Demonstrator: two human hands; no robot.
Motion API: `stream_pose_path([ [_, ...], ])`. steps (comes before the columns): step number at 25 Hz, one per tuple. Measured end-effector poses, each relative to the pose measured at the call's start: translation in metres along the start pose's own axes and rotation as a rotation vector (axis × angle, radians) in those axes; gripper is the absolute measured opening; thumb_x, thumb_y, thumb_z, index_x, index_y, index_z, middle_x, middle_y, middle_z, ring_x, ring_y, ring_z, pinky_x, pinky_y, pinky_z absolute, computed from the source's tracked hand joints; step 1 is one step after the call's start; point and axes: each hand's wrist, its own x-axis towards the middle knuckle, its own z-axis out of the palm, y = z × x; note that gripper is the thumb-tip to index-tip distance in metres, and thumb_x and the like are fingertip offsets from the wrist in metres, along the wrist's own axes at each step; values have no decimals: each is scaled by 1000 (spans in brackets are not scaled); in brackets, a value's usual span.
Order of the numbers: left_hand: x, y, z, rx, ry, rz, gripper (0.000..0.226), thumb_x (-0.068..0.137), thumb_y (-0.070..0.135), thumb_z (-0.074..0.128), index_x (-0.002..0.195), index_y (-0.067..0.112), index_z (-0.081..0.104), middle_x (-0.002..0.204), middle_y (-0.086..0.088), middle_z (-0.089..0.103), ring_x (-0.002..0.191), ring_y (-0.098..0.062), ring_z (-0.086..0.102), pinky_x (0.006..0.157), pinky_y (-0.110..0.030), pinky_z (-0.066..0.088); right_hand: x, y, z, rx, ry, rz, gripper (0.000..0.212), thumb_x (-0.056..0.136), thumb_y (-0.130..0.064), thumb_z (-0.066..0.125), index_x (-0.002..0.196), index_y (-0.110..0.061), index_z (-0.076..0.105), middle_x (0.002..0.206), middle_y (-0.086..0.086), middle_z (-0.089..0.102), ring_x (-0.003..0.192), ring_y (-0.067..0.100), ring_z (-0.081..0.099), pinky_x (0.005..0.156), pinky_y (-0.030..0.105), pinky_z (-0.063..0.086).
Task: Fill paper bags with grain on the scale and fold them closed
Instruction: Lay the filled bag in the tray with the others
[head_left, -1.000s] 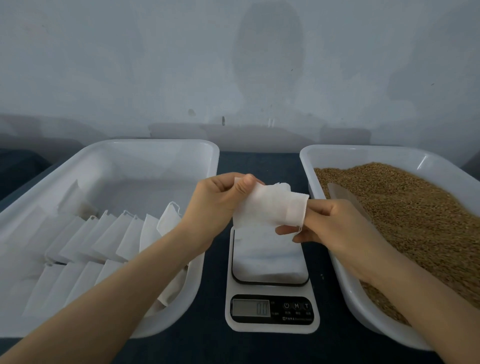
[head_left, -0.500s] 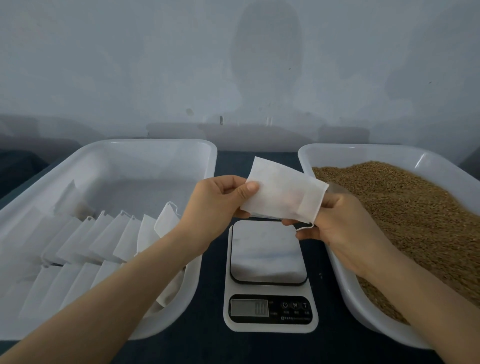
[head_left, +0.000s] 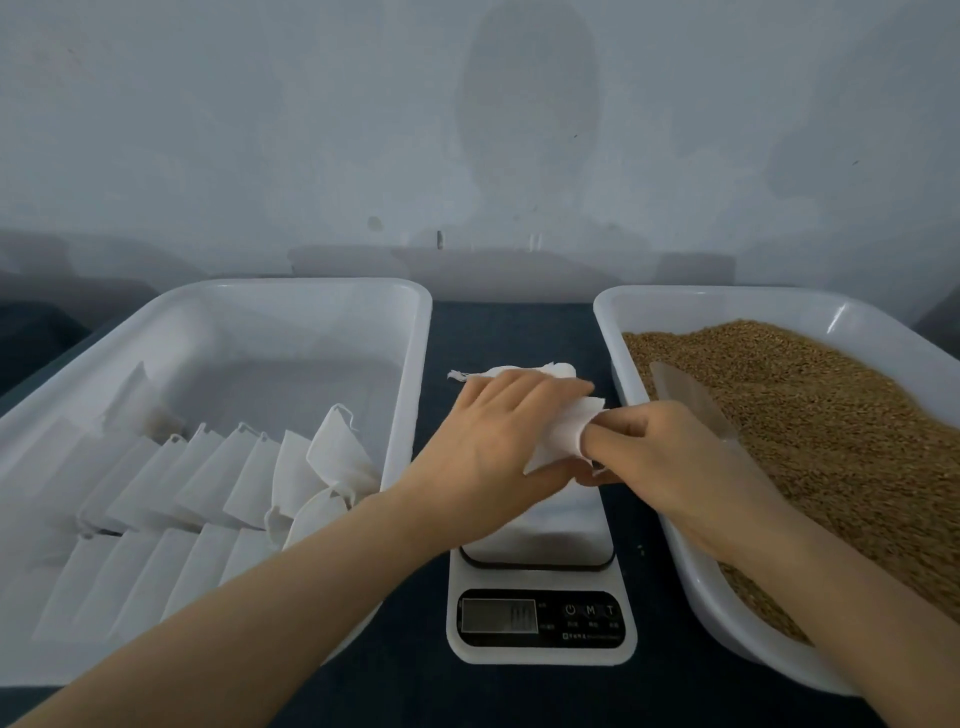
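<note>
White paper bag (head_left: 569, 428), apparently empty, is held just above the scale (head_left: 543, 623) in the grip of the left hand (head_left: 493, 441) and the right hand (head_left: 670, 457); filling with grain (head_left: 831, 415), weighing and folding remain.

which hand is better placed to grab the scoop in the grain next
Right. The right hand, pinching the bag by its edge, sits beside the scoop lying in the grain tray; the left hand rests over the bag above the scale, farther from it.
</note>
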Motion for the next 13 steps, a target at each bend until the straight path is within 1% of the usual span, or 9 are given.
stream_pose_path([
  [2,1,-2,-1,-96,-27,-101,46,85,31,70,124,14,54,120,1,62,111,-14,54,100,-32,40,0,-1,1,83,-17,-32,16,81,-42,59,74,-35,71,81,-16,72,76,4,69,76,26,54],
  [5,2,-3,-2,-175,-73,-152,41,86,28,69,121,14,54,112,2,63,98,-9,56,86,-15,40,1,-1,2,101,-20,-87,16,84,-41,60,86,-34,74,86,-15,72,80,4,68,77,27,57],
  [7,3,-3,-2,-219,-122,-231,41,86,29,68,122,17,52,109,6,60,92,-6,53,75,-6,38,1,-3,-1,163,51,-121,19,86,-33,58,88,-26,75,85,-10,73,80,6,69,71,26,59],
  [8,3,-3,-1,-228,-147,-282,43,86,31,67,124,20,51,108,10,56,91,-4,51,71,-4,38,2,-4,-5,204,121,-133,19,88,-30,57,87,-24,75,83,-8,74,78,7,69,68,25,58],
  [9,3,-5,0,-234,-174,-328,45,86,33,67,126,22,49,106,13,53,90,-4,49,69,-2,37,3,-3,-10,176,227,-148,19,89,-29,57,85,-23,74,79,-8,73,74,6,69,65,21,56],
  [10,2,-7,1,-245,-207,-363,46,86,35,66,127,24,48,105,15,50,90,-3,48,67,0,37,6,2,-18,26,359,-160,19,91,-29,56,83,-22,71,74,-8,71,67,6,67,58,15,52],
  [11,2,-9,2,-264,-249,-390,48,86,37,66,128,26,47,106,16,49,90,-3,48,67,-1,37,9,9,-28,-227,478,-139,18,92,-29,55,84,-21,69,69,-9,67,59,7,63,49,11,46],
  [12,2,-10,3,-282,-291,-410,49,85,38,67,129,28,47,110,16,50,92,-3,48,67,-2,37,13,17,-39,-482,529,-69,17,93,-29,54,86,-19,65,67,-8,62,54,6,57,43,12,41],
  [13,2,-11,4,-295,-325,-421,51,84,39,68,129,29,47,116,15,50,96,-3,48,68,-3,37,17,26,-49,-686,490,71,21,94,-29,54,87,-12,63,68,-3,59,55,9,55,44,16,39],
])
